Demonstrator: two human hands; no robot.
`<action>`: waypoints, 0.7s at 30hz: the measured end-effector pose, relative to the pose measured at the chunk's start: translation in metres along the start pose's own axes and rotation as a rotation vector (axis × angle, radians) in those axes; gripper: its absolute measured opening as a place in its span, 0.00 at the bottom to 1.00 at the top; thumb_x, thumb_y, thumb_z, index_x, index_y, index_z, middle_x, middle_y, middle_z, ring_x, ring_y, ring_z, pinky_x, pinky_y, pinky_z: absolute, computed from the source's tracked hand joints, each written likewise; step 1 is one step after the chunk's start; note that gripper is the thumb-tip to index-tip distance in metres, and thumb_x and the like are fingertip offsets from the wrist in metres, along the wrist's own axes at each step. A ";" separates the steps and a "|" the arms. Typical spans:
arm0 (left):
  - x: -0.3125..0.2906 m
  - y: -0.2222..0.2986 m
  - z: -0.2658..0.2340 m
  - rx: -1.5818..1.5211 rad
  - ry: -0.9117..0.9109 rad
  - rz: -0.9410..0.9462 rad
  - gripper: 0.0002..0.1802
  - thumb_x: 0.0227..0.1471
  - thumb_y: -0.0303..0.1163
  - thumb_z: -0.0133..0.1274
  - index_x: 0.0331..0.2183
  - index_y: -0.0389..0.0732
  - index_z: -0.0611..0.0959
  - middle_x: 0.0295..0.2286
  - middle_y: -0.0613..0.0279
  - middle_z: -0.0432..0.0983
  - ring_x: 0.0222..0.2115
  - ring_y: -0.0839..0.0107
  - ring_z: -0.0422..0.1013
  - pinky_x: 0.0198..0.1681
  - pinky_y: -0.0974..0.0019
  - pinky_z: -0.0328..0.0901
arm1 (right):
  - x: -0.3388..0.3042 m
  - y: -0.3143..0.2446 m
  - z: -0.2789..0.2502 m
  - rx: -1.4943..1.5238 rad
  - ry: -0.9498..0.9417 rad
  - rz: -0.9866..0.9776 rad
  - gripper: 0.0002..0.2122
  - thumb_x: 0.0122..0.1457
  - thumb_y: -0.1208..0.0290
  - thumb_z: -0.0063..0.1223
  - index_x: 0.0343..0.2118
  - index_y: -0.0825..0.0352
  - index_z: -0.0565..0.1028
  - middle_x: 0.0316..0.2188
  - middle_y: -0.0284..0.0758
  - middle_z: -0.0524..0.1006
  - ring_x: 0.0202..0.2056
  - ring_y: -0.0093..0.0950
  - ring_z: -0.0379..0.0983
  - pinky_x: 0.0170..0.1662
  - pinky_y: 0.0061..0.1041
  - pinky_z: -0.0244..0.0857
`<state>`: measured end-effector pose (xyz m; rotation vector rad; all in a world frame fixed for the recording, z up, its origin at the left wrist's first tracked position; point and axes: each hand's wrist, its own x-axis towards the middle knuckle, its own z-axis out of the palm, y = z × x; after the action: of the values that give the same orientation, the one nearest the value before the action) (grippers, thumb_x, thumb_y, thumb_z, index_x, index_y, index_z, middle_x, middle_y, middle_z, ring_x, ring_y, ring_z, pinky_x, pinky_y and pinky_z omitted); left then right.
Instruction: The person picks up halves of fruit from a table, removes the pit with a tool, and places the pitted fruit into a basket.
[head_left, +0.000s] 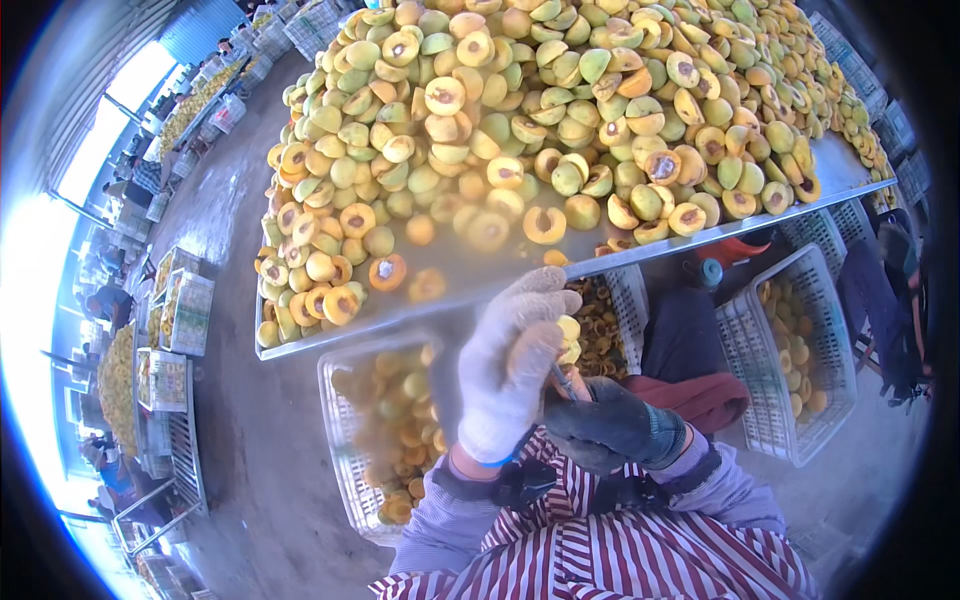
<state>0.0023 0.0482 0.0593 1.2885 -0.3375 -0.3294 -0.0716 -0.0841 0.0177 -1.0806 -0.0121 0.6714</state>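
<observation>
My left hand (505, 365), in a white knit glove, is closed around a yellow apricot-like fruit piece (569, 340), which shows past the fingers. Close beside it, my right hand (615, 425) in a dark glove grips a small hand tool (570, 382). The tool's tip points up at the fruit; its exact kind is too small and partly covered to tell. Both hands are held together in front of my chest, just below the table's near edge. On the metal table (480, 290) lies a large heap of halved yellow-green fruit (560, 120), some halves with the stone still in.
A white crate (345, 465) of fruit stands below the table at left. Dark cut pieces (600, 320) fill another crate under the edge. At right, a person's dark-clothed legs (875, 300) are near a white crate (795, 440). More crates and workers line the far left.
</observation>
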 end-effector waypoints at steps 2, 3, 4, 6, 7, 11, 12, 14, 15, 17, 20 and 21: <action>0.005 0.001 0.002 0.169 -0.043 0.058 0.11 0.51 0.28 0.50 0.38 0.32 0.76 0.39 0.51 0.72 0.37 0.67 0.70 0.40 0.70 0.65 | -0.003 0.019 -0.010 0.190 -0.062 0.022 0.10 0.54 0.68 0.49 0.38 0.65 0.68 0.23 0.30 0.70 0.20 0.25 0.68 0.22 0.24 0.62; 0.009 0.003 0.004 0.259 -0.076 0.082 0.10 0.50 0.26 0.52 0.36 0.33 0.77 0.39 0.52 0.73 0.38 0.67 0.70 0.41 0.70 0.64 | -0.004 0.018 -0.013 0.265 -0.072 0.016 0.08 0.55 0.67 0.49 0.35 0.65 0.69 0.21 0.30 0.69 0.18 0.24 0.67 0.20 0.23 0.61; 0.012 0.004 0.007 0.350 -0.108 0.107 0.09 0.48 0.24 0.53 0.34 0.33 0.78 0.39 0.53 0.73 0.38 0.67 0.70 0.41 0.70 0.64 | -0.005 0.019 -0.015 0.345 -0.081 0.014 0.08 0.56 0.66 0.48 0.32 0.65 0.70 0.19 0.29 0.68 0.16 0.22 0.66 0.18 0.22 0.59; 0.010 0.006 0.011 -0.006 -0.076 -0.168 0.08 0.46 0.24 0.55 0.33 0.34 0.78 0.38 0.54 0.74 0.38 0.67 0.70 0.41 0.69 0.64 | -0.005 0.008 -0.012 0.512 -0.276 0.112 0.15 0.61 0.60 0.42 0.20 0.62 0.65 0.11 0.25 0.62 0.10 0.17 0.57 0.12 0.17 0.49; 0.011 0.006 0.013 0.136 -0.096 -0.041 0.09 0.47 0.25 0.55 0.34 0.34 0.78 0.38 0.54 0.74 0.38 0.68 0.71 0.40 0.69 0.65 | -0.010 -0.002 -0.003 0.418 -0.209 0.058 0.20 0.62 0.56 0.38 0.14 0.58 0.59 0.07 0.23 0.55 0.08 0.14 0.49 0.10 0.15 0.41; 0.027 0.007 0.008 0.488 -0.163 0.327 0.12 0.49 0.27 0.54 0.37 0.35 0.77 0.38 0.56 0.74 0.37 0.69 0.71 0.40 0.69 0.65 | -0.007 -0.002 -0.002 0.544 -0.284 -0.029 0.19 0.61 0.54 0.40 0.15 0.58 0.62 0.08 0.21 0.54 0.09 0.14 0.49 0.12 0.15 0.42; 0.027 0.006 0.005 0.428 -0.172 0.217 0.12 0.50 0.28 0.53 0.38 0.35 0.77 0.37 0.56 0.74 0.37 0.70 0.71 0.40 0.70 0.65 | -0.006 -0.003 -0.001 0.531 -0.292 -0.034 0.19 0.61 0.54 0.40 0.15 0.58 0.62 0.08 0.21 0.54 0.09 0.14 0.49 0.12 0.15 0.42; 0.027 0.003 0.003 0.250 -0.156 -0.007 0.11 0.51 0.27 0.51 0.38 0.34 0.77 0.36 0.57 0.74 0.35 0.72 0.71 0.39 0.71 0.65 | -0.006 -0.009 0.003 0.289 0.033 -0.062 0.19 0.60 0.52 0.41 0.17 0.59 0.64 0.11 0.20 0.53 0.11 0.12 0.49 0.14 0.15 0.41; 0.028 0.004 0.004 0.248 -0.134 -0.021 0.11 0.51 0.27 0.50 0.38 0.34 0.77 0.35 0.58 0.74 0.35 0.73 0.70 0.39 0.72 0.64 | -0.008 -0.023 0.007 0.292 0.140 0.021 0.18 0.61 0.60 0.37 0.16 0.62 0.63 0.08 0.25 0.59 0.08 0.16 0.54 0.11 0.14 0.47; 0.027 0.004 0.006 0.262 -0.112 -0.009 0.11 0.51 0.28 0.51 0.37 0.34 0.77 0.35 0.57 0.74 0.34 0.71 0.71 0.38 0.71 0.66 | -0.011 -0.014 -0.002 0.311 0.032 -0.023 0.19 0.60 0.54 0.38 0.17 0.61 0.64 0.11 0.22 0.56 0.11 0.14 0.51 0.13 0.15 0.44; 0.029 0.007 0.009 0.691 -0.168 0.559 0.10 0.49 0.28 0.53 0.36 0.36 0.77 0.34 0.53 0.74 0.33 0.66 0.73 0.36 0.67 0.68 | -0.012 0.005 -0.007 0.362 -0.030 -0.061 0.19 0.60 0.51 0.38 0.22 0.62 0.67 0.13 0.19 0.53 0.13 0.12 0.48 0.15 0.15 0.43; 0.034 0.009 0.012 0.739 -0.200 0.695 0.11 0.47 0.27 0.55 0.36 0.37 0.77 0.34 0.52 0.74 0.33 0.61 0.73 0.35 0.65 0.69 | -0.012 0.010 -0.013 0.533 -0.206 -0.106 0.18 0.61 0.52 0.37 0.29 0.65 0.69 0.14 0.20 0.56 0.13 0.12 0.51 0.16 0.14 0.45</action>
<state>0.0288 0.0254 0.0727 1.7527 -1.1154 0.2974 -0.0817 -0.0976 0.0074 -0.4937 -0.0637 0.6391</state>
